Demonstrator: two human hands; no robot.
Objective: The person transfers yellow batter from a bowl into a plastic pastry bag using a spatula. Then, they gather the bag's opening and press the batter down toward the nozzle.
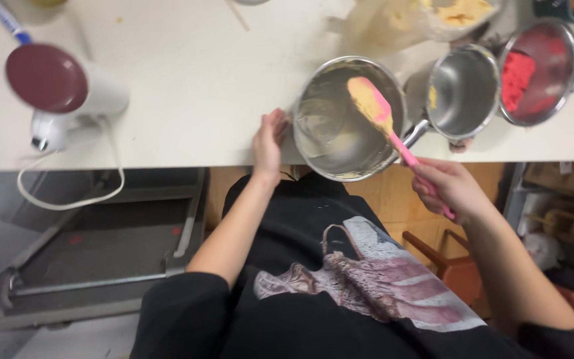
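Pink spatula (393,129), yellow-coated; silver bowl (347,119).

Premises present as a kitchen used for baking. Evidence: a white worktop (187,86) carrying metal mixing bowls (348,119) smeared with yellow batter, a pink silicone spatula (383,116), a bowl of red mixture (538,73) and a corded white appliance (68,96) near its left edge.

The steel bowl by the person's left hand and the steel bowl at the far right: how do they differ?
The near bowl holds only a thin yellowish smear; the far-right bowl holds red stuff. The near bowl looks larger. The left hand touches the near bowl's rim, and the pink spatula held in the right hand reaches into it; no hand is at the far-right bowl. Both are shiny metal and stand on the white table.
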